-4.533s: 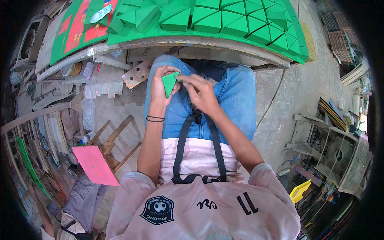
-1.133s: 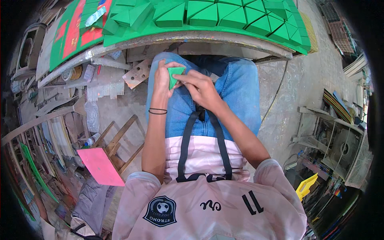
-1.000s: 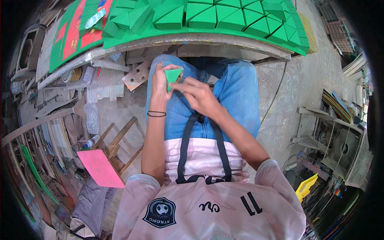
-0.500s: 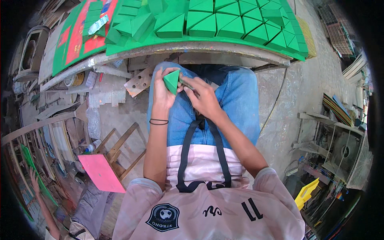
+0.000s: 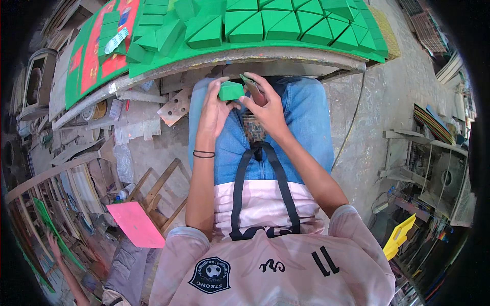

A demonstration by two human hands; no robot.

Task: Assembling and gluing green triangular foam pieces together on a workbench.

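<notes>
Over my lap, my left hand [image 5: 213,115] grips a green wedge-shaped block [image 5: 231,91] between thumb and fingers. Beside it, my right hand [image 5: 270,111] is closed on a thin reddish-brown flat piece [image 5: 256,95] with a green tip; its exact kind I cannot make out. The flat piece points up and away and looks slightly apart from the block. Just beyond my knees, many green triangular blocks [image 5: 245,29] sit in close rows on a green-painted board [image 5: 176,64].
The board rests on a wooden bench edge [image 5: 219,57]. At left lie a pink panel [image 5: 136,224] by a wooden frame [image 5: 158,186] and a perforated wooden piece [image 5: 175,108]. Another person's arm [image 5: 69,273] shows at lower left. A yellow piece [image 5: 399,237] and shelving [image 5: 434,168] stand at right.
The block has been turned in my left hand, so a different face shows. My right hand has lifted away from it, bringing the flat piece into clear sight. The view has shifted slightly.
</notes>
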